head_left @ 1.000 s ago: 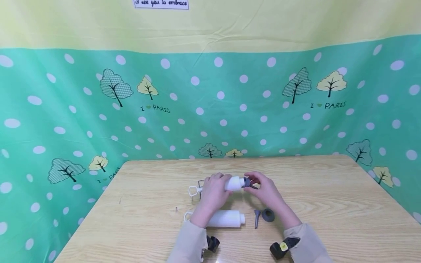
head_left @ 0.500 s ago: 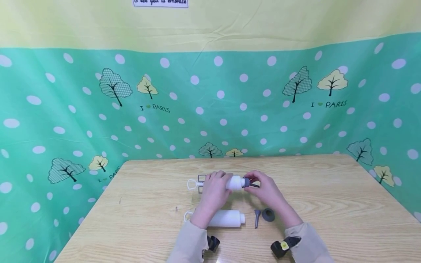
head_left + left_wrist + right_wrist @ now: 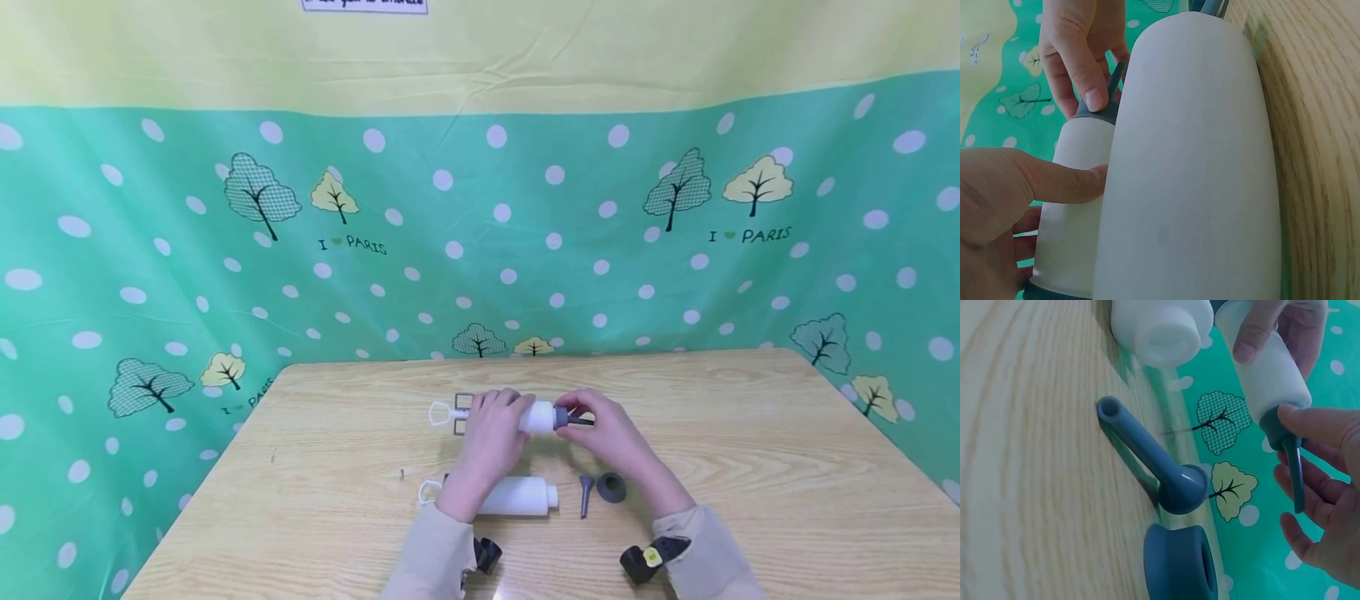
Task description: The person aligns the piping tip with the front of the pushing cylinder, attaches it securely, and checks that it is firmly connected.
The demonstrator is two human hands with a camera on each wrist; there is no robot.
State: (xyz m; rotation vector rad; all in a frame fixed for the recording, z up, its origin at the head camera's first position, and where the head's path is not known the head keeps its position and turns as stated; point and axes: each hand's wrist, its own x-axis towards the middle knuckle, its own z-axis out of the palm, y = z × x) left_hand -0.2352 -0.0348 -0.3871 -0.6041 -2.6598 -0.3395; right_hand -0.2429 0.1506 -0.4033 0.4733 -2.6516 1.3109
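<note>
In the head view my left hand (image 3: 493, 433) grips a white syringe-like tube (image 3: 537, 417) above the table, lying level with its mouth to the right. A loop-handled white plunger (image 3: 442, 412) and grey square finger grips (image 3: 463, 402) stick out at its left end. My right hand (image 3: 613, 433) pinches a dark grey collar (image 3: 560, 417) at the tube's mouth. From that collar a slim grey spout (image 3: 1295, 478) points away, as the right wrist view shows. The left wrist view has the left thumb (image 3: 1066, 184) along the tube's side. Threads under the collar are hidden.
A second white tube (image 3: 519, 497) lies on the wooden table (image 3: 337, 533) below the hands, partly behind the left forearm. To its right are a loose grey nozzle (image 3: 586, 496) and a grey ring-shaped collar (image 3: 611, 487). A tiny dark mark or piece (image 3: 402, 475) is at left.
The spout and collar, tilted downward a second ago, now line up straight with the tube. The tube has turned slightly, so both finger grips show more. Loose parts have not moved.
</note>
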